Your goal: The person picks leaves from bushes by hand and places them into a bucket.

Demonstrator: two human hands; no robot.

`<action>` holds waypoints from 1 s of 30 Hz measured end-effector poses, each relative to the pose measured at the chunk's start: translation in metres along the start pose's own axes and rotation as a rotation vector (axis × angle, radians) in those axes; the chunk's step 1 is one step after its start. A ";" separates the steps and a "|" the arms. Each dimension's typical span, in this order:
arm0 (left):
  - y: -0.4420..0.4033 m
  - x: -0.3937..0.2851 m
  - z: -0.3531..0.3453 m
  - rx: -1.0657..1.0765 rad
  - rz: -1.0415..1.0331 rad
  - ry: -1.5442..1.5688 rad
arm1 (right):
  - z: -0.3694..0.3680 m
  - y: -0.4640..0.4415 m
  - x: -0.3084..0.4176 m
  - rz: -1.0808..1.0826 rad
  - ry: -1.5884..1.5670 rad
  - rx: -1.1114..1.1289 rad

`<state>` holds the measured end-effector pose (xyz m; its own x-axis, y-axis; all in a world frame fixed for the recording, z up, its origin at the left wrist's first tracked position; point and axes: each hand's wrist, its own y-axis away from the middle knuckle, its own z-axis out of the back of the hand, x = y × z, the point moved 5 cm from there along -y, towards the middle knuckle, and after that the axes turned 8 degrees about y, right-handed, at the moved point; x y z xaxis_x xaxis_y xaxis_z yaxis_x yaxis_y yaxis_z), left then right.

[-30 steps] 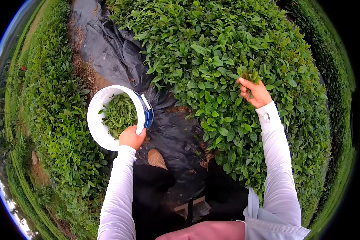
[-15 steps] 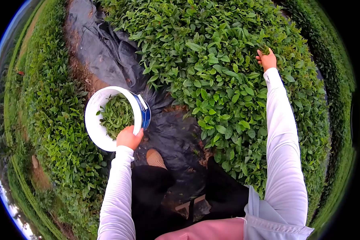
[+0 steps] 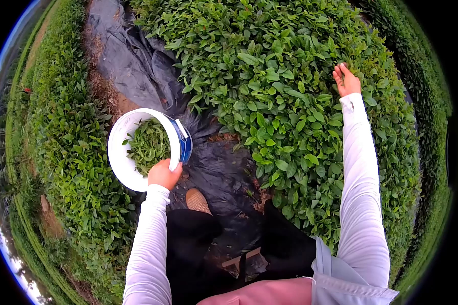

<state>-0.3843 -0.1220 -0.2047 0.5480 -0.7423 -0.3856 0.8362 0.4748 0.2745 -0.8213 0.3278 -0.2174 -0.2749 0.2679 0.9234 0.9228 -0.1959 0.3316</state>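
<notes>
The left hand [image 3: 165,174] has its fingers closed over the near rim of a white bucket [image 3: 118,152]. The bucket's mouth tips toward the camera; most of it lies beyond and to the left of those fingers, with a blue label [image 3: 186,146] on the outside, just past them to the right. Picked leaves [image 3: 150,146] sit loose inside, beyond the fingertips. The shoe [image 3: 197,201] is near this hand, on the body side and to the right, and black sheeting [image 3: 224,170] spreads right from there toward the bush [image 3: 285,117].

The right hand [image 3: 348,81] is at the top of the bush, well apart from the bucket. Its fingers are loosely curled, partly parted, tips near young shoots [image 3: 362,57]; I cannot tell whether anything is between them.

The shoots look light, soft and easily bruised, so a gentle pinch on the tender stem below the top leaves should suit better than a squeeze on the blades. The bucket seems stiff, smooth and fairly light with so leafy a load; the rim under the left fingers is a sound hold, though its tilt could let loose leaves slide.
</notes>
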 end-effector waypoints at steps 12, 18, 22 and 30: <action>-0.001 0.001 0.001 -0.023 -0.028 0.006 | -0.020 0.032 -0.008 -0.171 0.292 0.195; -0.001 -0.001 0.000 0.001 -0.010 -0.003 | -0.009 -0.037 0.014 0.073 0.020 -0.098; -0.001 -0.003 0.002 -0.001 0.003 0.007 | -0.044 -0.054 0.018 0.203 0.348 -0.072; -0.001 -0.001 0.000 -0.012 -0.016 0.011 | -0.040 -0.050 -0.007 0.113 0.387 -0.088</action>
<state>-0.3858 -0.1220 -0.2044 0.5346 -0.7446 -0.3998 0.8451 0.4684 0.2576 -0.8766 0.2977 -0.2327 -0.2699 -0.1315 0.9539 0.9310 -0.2885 0.2237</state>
